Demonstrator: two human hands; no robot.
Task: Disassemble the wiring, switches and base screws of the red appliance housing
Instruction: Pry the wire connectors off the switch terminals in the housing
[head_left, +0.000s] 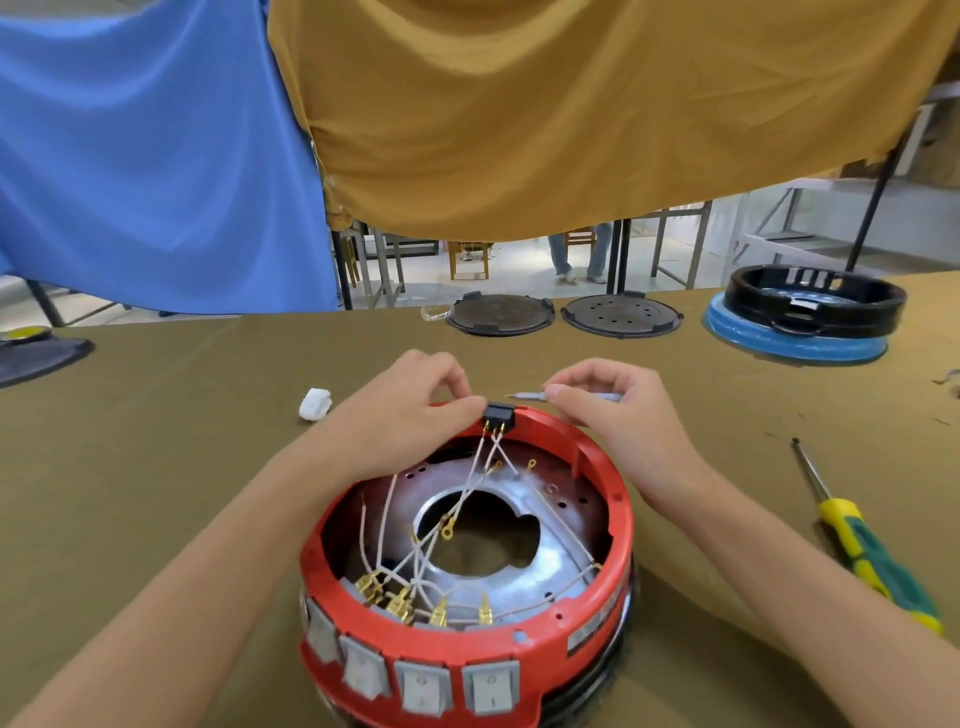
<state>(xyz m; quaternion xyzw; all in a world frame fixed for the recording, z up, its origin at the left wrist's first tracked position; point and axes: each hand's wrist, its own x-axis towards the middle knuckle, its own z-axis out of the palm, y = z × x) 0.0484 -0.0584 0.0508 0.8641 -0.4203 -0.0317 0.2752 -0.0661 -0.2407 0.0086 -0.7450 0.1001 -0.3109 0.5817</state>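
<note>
Red housing (545, 639) is seated upside down on the olive-covered table (182, 415), directly below and between both forearms. Black switch (498, 415) is set at the far rim of the housing, right between the two hands. Left hand (410, 410) is curled, fingertips pinched on the left side of the switch. Right hand (613, 405) is curled round a thin metal tool (530, 396), tip pointed left toward the switch, just above the rim; contact with the switch cannot be told. White wires (467, 499) are run from the switch's brass terminals down across the metal inner plate (524, 571) toward the near wall, below the hands. Brass spade connectors (400, 603) are clustered at the near inside wall. Four grey rocker switches (421, 688) are seen on the near outer face.

Yellow-green screwdriver (862, 540) is laid to the right of the right forearm, untouched. White plastic piece (315, 404) is just left of the left hand. Two dark round plates (561, 314) are beyond the hands; a black ring on a blue base (800, 322) is far right of them.
</note>
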